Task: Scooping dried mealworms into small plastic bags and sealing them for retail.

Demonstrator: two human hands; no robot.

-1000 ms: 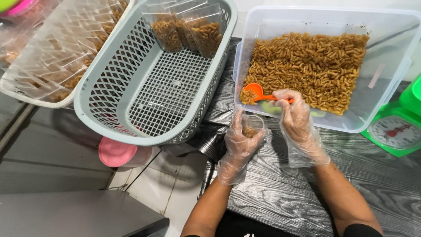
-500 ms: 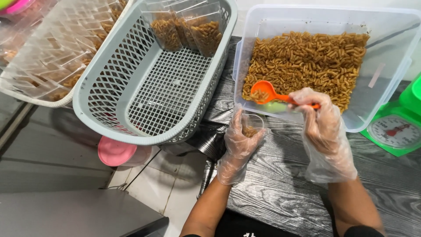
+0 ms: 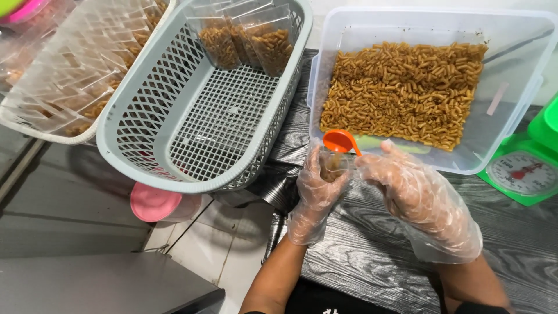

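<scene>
The small orange plastic scoop (image 3: 340, 141), which half a second ago was hovering over the tub's near edge, is now tipping above the small clear plastic bag (image 3: 332, 167), and the right hand (image 3: 419, 197) has swung in toward the left. The left hand (image 3: 314, 192), in a loose clear glove, is curling its fingers (image 3: 310, 170) around the bag, gripping it upright just off the dark wood-grain table (image 3: 372, 256). The gloved right hand is pinching the scoop's handle, fingers closed on it. Beyond them, the clear plastic tub (image 3: 511, 110) is holding brown seasoned macaroni (image 3: 401, 90). Farther left, the grey plastic lattice basket (image 3: 145, 134) is holding filled bags (image 3: 244, 38) at its far end.
</scene>
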